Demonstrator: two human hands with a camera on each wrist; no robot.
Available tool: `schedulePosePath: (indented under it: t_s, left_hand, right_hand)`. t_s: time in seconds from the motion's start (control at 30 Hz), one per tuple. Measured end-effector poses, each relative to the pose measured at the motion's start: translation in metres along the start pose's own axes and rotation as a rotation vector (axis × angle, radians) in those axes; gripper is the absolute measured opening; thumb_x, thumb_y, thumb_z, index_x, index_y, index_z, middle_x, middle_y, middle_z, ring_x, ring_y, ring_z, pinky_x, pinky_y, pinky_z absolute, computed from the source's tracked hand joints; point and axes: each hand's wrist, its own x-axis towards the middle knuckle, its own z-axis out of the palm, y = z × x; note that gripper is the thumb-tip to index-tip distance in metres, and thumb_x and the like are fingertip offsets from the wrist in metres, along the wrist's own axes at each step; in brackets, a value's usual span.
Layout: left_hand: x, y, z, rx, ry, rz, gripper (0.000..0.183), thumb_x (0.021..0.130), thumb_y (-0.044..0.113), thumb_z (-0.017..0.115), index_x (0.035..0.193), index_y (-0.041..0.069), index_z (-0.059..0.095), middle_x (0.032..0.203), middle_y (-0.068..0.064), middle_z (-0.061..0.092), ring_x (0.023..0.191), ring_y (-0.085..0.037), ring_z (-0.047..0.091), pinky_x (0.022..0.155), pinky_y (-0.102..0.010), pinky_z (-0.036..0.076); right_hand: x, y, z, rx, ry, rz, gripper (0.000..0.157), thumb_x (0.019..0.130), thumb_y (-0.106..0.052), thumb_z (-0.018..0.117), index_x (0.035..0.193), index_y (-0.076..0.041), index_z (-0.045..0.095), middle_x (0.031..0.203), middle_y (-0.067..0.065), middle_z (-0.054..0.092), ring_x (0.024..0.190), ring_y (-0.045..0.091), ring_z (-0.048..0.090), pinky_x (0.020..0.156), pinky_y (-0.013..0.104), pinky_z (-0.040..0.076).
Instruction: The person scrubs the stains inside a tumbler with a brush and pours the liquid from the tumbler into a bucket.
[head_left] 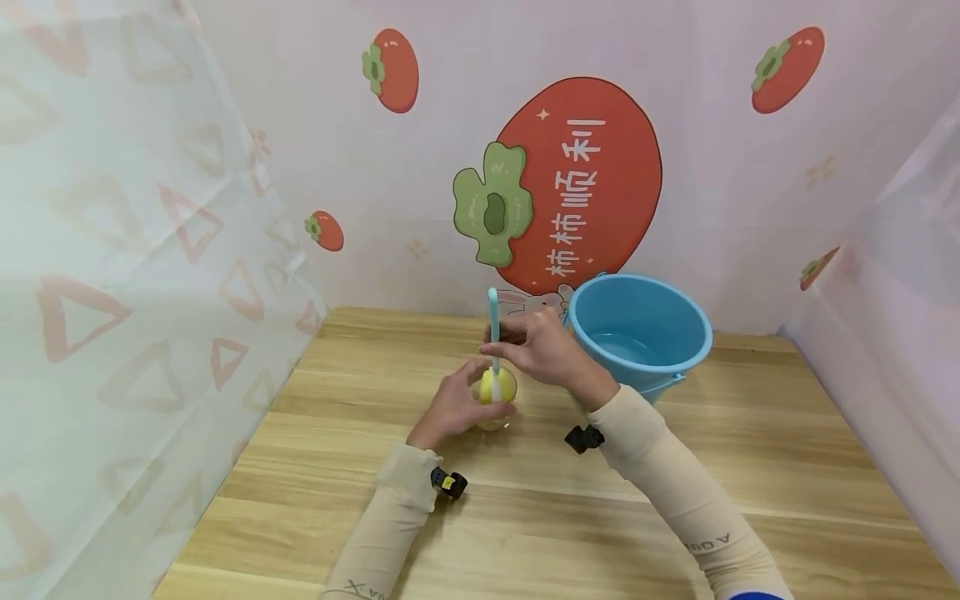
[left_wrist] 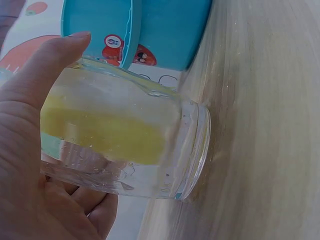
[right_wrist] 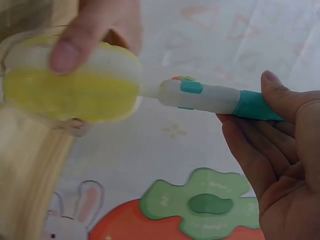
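Note:
A clear glass jar [left_wrist: 115,90] stands on the wooden table, gripped round its side by my left hand [head_left: 459,403]. Inside it sits the yellow and white sponge head of a bottle brush [right_wrist: 110,95]. My right hand [head_left: 542,346] pinches the brush's teal and white handle [right_wrist: 215,99] between thumb and fingers, above the jar's mouth. In the head view the handle points nearly straight up. Through the glass in the left wrist view, the yellow sponge [left_wrist: 105,132] runs lengthwise along the jar. Part of the jar is hidden behind my left fingers.
A blue bucket [head_left: 630,367] stands at the back right, close beside my right hand. Behind the wooden table [head_left: 525,517] hangs a white backdrop [head_left: 420,183] printed with persimmons, and patterned sheets close off both sides. Each wrist wears a small black camera.

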Motion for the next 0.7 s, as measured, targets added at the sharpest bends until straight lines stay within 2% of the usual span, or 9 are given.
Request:
schedulePosePath:
  t_s: [0.17, 0.27, 0.4, 0.5, 0.63, 0.7]
  left_hand:
    - [0.0, 0.0, 0.0, 0.008, -0.002, 0.002, 0.082, 0.072, 0.057, 0.094, 0.14, 0.027, 0.058, 0.14, 0.007, 0.067, 0.145, -0.03, 0.054, 0.115, -0.061, 0.045]
    - [0.001, 0.001, -0.001, -0.004, -0.002, 0.011, 0.081, 0.072, 0.057, 0.094, 0.138, 0.027, 0.059, 0.138, 0.007, 0.068, 0.146, -0.03, 0.054, 0.117, -0.061, 0.043]
    - [0.0, 0.002, -0.002, 0.003, 0.001, 0.004, 0.084, 0.072, 0.057, 0.094, 0.142, 0.026, 0.058, 0.14, 0.004, 0.067, 0.143, -0.031, 0.056, 0.112, -0.06, 0.048]
    - [-0.001, 0.001, -0.001, 0.012, -0.004, -0.004, 0.092, 0.073, 0.058, 0.093, 0.15, 0.028, 0.054, 0.149, 0.003, 0.062, 0.144, -0.034, 0.055, 0.109, -0.058, 0.05]
    - [-0.002, 0.002, -0.001, 0.008, -0.01, 0.002, 0.098, 0.074, 0.058, 0.093, 0.157, 0.031, 0.048, 0.157, 0.004, 0.056, 0.148, -0.037, 0.05, 0.113, -0.059, 0.048]
    - [-0.002, 0.002, -0.001, 0.007, -0.008, 0.006, 0.097, 0.073, 0.057, 0.093, 0.156, 0.03, 0.049, 0.155, 0.004, 0.058, 0.148, -0.037, 0.051, 0.112, -0.059, 0.048]
  right_hand:
    - [0.01, -0.017, -0.02, -0.021, 0.03, -0.06, 0.01, 0.089, -0.01, 0.084, 0.096, -0.006, 0.078, 0.086, 0.003, 0.08, 0.082, 0.011, 0.08, 0.073, 0.027, 0.064]
    - [0.014, -0.021, -0.023, -0.041, 0.041, -0.07, 0.011, 0.088, -0.008, 0.085, 0.096, -0.006, 0.077, 0.086, 0.003, 0.08, 0.083, 0.012, 0.081, 0.074, 0.029, 0.064]
    - [0.012, -0.013, -0.013, -0.05, 0.015, -0.073, 0.011, 0.089, -0.009, 0.085, 0.095, -0.005, 0.077, 0.086, 0.004, 0.08, 0.084, 0.012, 0.081, 0.077, 0.028, 0.064]
    - [0.005, -0.004, -0.002, -0.049, -0.016, -0.046, 0.01, 0.09, -0.011, 0.084, 0.095, -0.005, 0.077, 0.088, 0.004, 0.081, 0.085, 0.013, 0.081, 0.078, 0.027, 0.064]
    - [-0.001, 0.003, 0.008, -0.052, -0.036, -0.016, 0.009, 0.093, -0.013, 0.081, 0.097, -0.006, 0.078, 0.091, 0.005, 0.082, 0.086, 0.014, 0.081, 0.077, 0.026, 0.063]
    - [0.0, 0.003, 0.006, -0.053, -0.03, -0.025, 0.01, 0.093, -0.014, 0.082, 0.098, -0.006, 0.078, 0.091, 0.005, 0.082, 0.086, 0.014, 0.081, 0.077, 0.026, 0.063]
